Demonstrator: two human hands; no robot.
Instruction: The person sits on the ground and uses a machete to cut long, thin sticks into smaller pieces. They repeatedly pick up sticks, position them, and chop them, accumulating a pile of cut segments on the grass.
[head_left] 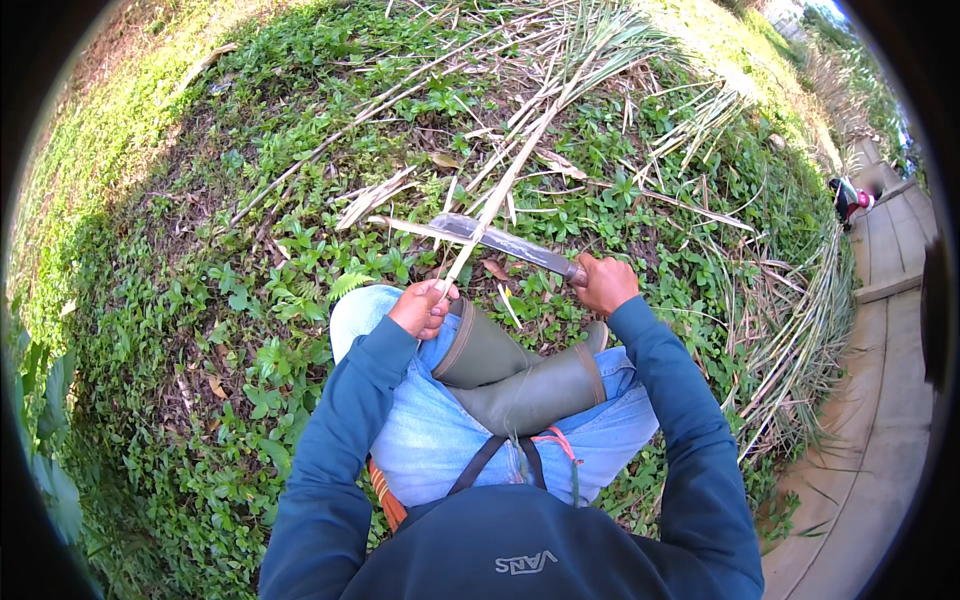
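The left hand [425, 309] pinches the near end of a pale stalk [509, 181] slanting toward the far side; the right hand [607, 284] wraps around the handle of a broad knife [530, 248], whose blade crosses the stalk just beyond the left hand. This looks like trimming; a stroke calls for fingers clear of the edge. Whether the edge bites is unclear, and the stalk's far end blends into leafy stems [632, 38].

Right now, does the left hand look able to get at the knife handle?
Probably not: the right hand is wrapped around the knife handle, leaving little of it free, and the left hand is taken up gripping the pale stalk.
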